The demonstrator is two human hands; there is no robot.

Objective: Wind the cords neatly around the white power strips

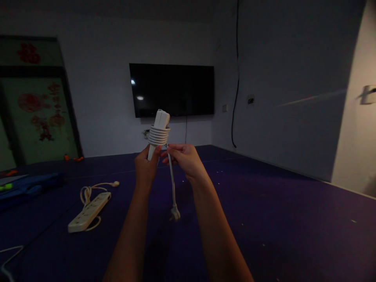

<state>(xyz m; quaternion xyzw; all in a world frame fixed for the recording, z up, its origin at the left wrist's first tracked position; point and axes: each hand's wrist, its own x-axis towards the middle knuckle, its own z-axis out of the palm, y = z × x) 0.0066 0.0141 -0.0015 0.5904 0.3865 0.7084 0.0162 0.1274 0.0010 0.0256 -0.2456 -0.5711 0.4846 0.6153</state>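
Observation:
A white power strip [161, 119] is held up in front of me, tilted, with its white cord [159, 135] wound round it in several tight turns. My left hand [147, 161] is closed round its lower end. Beside it, my right hand [185, 157] pinches the cord just below the coils, thumb against fingers. From that pinch the loose end of the cord hangs down, with a plug [175, 213] at its tip above the floor. The lower part of the strip is partly hidden by my left fingers.
On the purple floor [264, 219] to the left lies a second power strip [89, 211] with its cord loosely looped. A blue cloth-like item [32, 186] lies farther left. A television [173, 90] hangs on the far wall. Small white bits dot the floor.

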